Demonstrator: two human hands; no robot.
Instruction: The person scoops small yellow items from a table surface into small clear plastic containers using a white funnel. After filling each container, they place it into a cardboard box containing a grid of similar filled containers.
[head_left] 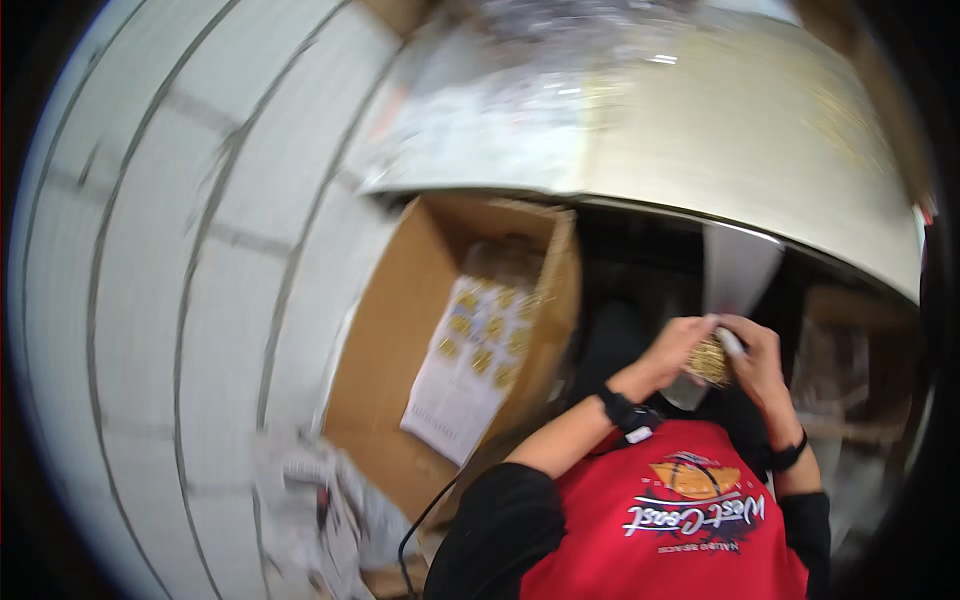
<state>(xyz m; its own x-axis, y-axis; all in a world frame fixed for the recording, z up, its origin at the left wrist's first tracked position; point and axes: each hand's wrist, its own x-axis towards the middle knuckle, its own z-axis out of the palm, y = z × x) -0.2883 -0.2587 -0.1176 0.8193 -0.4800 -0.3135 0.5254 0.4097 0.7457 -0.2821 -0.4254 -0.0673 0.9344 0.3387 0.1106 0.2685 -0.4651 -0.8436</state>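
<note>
Above my lap, my left hand (676,346) and my right hand (757,362) meet with their fingertips pinched together. A bunch of small gold-coloured pieces (708,362) sits between them, seemingly inside a clear plastic bag (685,391) whose lower part hangs below my left hand. Both hands are closed at the top of this bag. What the gold pieces are is too blurred to tell. Just beyond my fingers a white strip (741,268) reaches up to the table edge.
A deep cardboard box (385,345) stands at my left, holding a white printed sheet (455,405) with several gold pieces on it. Crumpled plastic (325,500) lies beside it. Ahead is a pale table (720,130) with clear wrapping; another box (890,375) is at right.
</note>
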